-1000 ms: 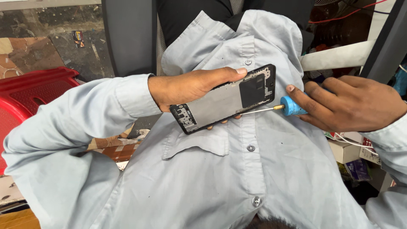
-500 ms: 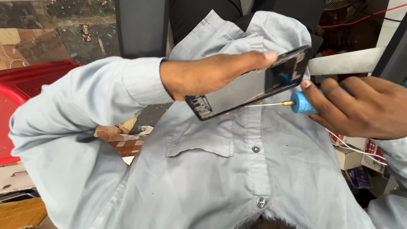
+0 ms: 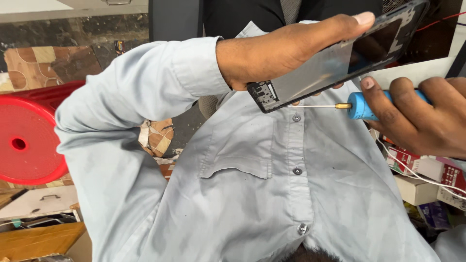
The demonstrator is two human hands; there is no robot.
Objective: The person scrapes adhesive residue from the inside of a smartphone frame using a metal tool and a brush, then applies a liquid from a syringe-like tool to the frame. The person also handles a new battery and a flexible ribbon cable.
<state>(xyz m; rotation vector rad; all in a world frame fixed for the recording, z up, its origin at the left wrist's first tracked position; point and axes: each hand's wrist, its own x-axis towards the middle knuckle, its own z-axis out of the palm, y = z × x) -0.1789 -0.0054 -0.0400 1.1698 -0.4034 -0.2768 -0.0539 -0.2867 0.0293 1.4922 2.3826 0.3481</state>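
Red-and-white boxes (image 3: 449, 177) are lying at the right edge, a plain white box (image 3: 412, 189) sitting just below them

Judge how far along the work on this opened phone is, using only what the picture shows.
Done: the phone already has its back off, its inner frame bare. In hand: the left hand grips the phone while the right hand holds a blue-handled screwdriver, tip at the lower edge. Left: whether screws remain cannot be told; no cover is in view.

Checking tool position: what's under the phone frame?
Under the phone frame: the screwdriver shaft, held by the right hand; left-hand fingers mostly hidden. Tip contact hidden.
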